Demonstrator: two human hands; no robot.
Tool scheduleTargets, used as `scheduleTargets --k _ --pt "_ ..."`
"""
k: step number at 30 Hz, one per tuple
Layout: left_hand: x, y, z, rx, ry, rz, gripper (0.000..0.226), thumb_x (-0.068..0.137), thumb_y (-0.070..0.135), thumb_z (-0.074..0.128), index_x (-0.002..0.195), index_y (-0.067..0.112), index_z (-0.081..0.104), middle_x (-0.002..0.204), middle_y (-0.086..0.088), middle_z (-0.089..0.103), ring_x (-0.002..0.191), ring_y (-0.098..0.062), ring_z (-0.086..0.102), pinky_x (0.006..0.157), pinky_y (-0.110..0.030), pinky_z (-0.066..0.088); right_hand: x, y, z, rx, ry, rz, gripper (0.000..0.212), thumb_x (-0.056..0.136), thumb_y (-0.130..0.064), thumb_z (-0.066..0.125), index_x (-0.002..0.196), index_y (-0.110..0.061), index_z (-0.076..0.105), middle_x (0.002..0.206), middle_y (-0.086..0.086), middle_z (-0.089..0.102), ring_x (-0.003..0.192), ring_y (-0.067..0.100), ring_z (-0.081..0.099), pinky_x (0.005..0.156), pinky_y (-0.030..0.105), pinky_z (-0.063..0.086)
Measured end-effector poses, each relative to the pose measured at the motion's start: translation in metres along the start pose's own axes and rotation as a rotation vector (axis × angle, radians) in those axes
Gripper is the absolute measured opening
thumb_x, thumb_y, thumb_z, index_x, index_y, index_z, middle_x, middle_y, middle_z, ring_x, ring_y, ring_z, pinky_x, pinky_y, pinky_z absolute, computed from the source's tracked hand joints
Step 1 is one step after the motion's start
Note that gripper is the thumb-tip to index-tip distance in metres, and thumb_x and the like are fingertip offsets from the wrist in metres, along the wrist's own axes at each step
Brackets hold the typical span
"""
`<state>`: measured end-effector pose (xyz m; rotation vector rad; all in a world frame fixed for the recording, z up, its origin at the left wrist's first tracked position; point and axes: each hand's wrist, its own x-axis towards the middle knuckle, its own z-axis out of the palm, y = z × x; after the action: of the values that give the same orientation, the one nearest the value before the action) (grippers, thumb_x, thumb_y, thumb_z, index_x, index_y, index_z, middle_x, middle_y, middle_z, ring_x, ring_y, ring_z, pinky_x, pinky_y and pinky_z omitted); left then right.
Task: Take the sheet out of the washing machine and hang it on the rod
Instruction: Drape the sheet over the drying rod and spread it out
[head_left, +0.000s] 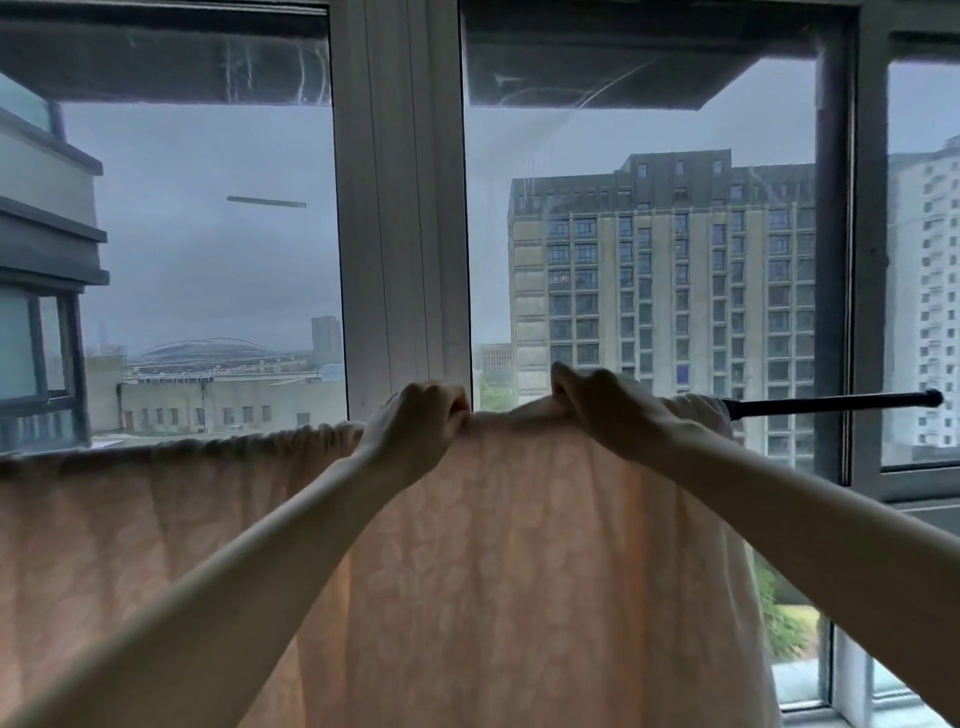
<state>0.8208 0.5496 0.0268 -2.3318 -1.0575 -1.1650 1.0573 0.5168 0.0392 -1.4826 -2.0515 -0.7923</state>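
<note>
Draped over the rod, a pale peach sheet with a faint blotchy pattern, hanging down in soft folds and filling the lower frame from the left edge to just short of the rod's right end. Gathered and bunched along the top fold, the cloth hiding the rod everywhere but at the right, where a dark bare length juts out to a small knob. At the top edge near the middle, the left hand, fingers curled over and gripping the fold. Just beside it, to the right, the right hand, likewise curled and pinching the fabric, which rises in a small hump between the two hands. Both bare forearms reaching up from the lower corners, crossing in front of the hanging cloth. Behind, a white window frame with a thick upright post at centre, glass panes on either side. Through the panes, a grey overcast sky, a tall apartment block at right, low buildings and a domed roof far off at left.
</note>
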Motion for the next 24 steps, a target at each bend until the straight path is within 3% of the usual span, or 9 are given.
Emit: scheduleTargets --k 3,6,9,11,13,16,17,19,24 --pt "0.019 0.001 0.005 0.005 0.063 -0.064 0.010 0.093 0.015 0.054 0.086 0.017 0.061 0.090 -0.004 0.067 0.076 -0.014 0.059 0.065 -0.026 0.042 0.014 0.020 0.000 -0.028 0.055 0.141 0.006 0.096 -0.010 0.043 0.095 -0.016 0.043 0.069 0.003 0.057 0.062 0.021 0.058 0.062 0.040 0.053" --pt "0.019 0.003 0.016 -0.008 0.057 -0.128 0.011 0.096 0.021 0.051 0.090 0.019 0.061 0.096 -0.003 0.067 0.082 -0.016 0.060 0.068 -0.027 0.041 0.004 0.035 0.006 0.096 0.018 0.204 0.010 0.095 -0.018 0.049 0.092 -0.013 0.056 0.078 0.006 0.064 0.071 0.023 0.063 0.067 0.040 0.054" --pt "0.004 0.016 0.028 0.027 0.003 -0.121 0.021 0.099 0.040 0.042 0.111 0.028 0.055 0.108 0.007 0.067 0.087 -0.013 0.061 0.071 -0.027 0.037 -0.014 0.042 0.012 0.204 0.011 0.162 0.024 0.097 -0.023 0.045 0.077 -0.017 0.055 0.068 0.001 0.058 0.063 0.017 0.058 0.062 0.035 0.048" --pt "0.002 0.031 0.032 0.013 -0.009 -0.037 0.027 0.097 0.044 0.044 0.121 0.032 0.050 0.109 0.010 0.065 0.090 -0.012 0.062 0.069 -0.026 0.038 -0.022 0.044 0.012 0.217 0.033 0.129 0.028 0.098 -0.025 0.042 0.073 -0.017 0.051 0.062 -0.003 0.053 0.058 0.016 0.054 0.059 0.039 0.048" --pt "0.005 0.047 0.035 -0.031 -0.001 0.029 0.027 0.094 0.043 0.051 0.118 0.029 0.055 0.107 0.009 0.063 0.091 -0.013 0.062 0.069 -0.028 0.044 -0.029 0.043 0.009 0.224 0.059 0.086 0.022 0.098 -0.028 0.040 0.087 -0.017 0.055 0.071 0.003 0.060 0.063 0.020 0.059 0.061 0.043 0.051" --pt "0.013 0.066 0.041 -0.059 0.030 0.069 0.023 0.091 0.041 0.057 0.108 0.026 0.063 0.105 0.008 0.064 0.092 -0.013 0.061 0.076 -0.034 0.051 -0.039 0.046 0.005 0.144 0.100 0.119 0.023 0.098 -0.040 0.040 0.114 -0.029 0.052 0.103 0.003 0.065 0.092 0.024 0.064 0.068 0.030 0.041" --pt "0.014 0.070 0.044 -0.061 0.028 0.075 0.023 0.091 0.040 0.058 0.106 0.025 0.064 0.104 0.009 0.064 0.091 -0.013 0.061 0.076 -0.035 0.052 -0.043 0.049 0.005 0.110 0.127 0.140 0.025 0.097 -0.044 0.040 0.115 -0.031 0.051 0.109 0.000 0.064 0.098 0.021 0.062 0.070 0.029 0.036" --pt "0.015 0.076 0.050 -0.057 0.030 0.081 0.022 0.090 0.039 0.059 0.105 0.025 0.066 0.103 0.010 0.063 0.089 -0.012 0.061 0.074 -0.034 0.052 -0.051 0.056 0.005 0.110 0.196 0.132 0.026 0.096 -0.046 0.039 0.110 -0.029 0.053 0.109 -0.003 0.064 0.101 0.018 0.059 0.074 0.033 0.043" --pt "0.021 0.084 0.063 -0.056 0.042 0.102 0.020 0.091 0.035 0.061 0.107 0.023 0.065 0.106 0.010 0.064 0.087 -0.011 0.062 0.072 -0.036 0.055 -0.072 0.083 0.008 0.115 0.237 0.133 0.024 0.094 -0.034 0.050 0.112 -0.018 0.053 0.108 0.004 0.064 0.098 0.021 0.058 0.081 0.042 0.050"
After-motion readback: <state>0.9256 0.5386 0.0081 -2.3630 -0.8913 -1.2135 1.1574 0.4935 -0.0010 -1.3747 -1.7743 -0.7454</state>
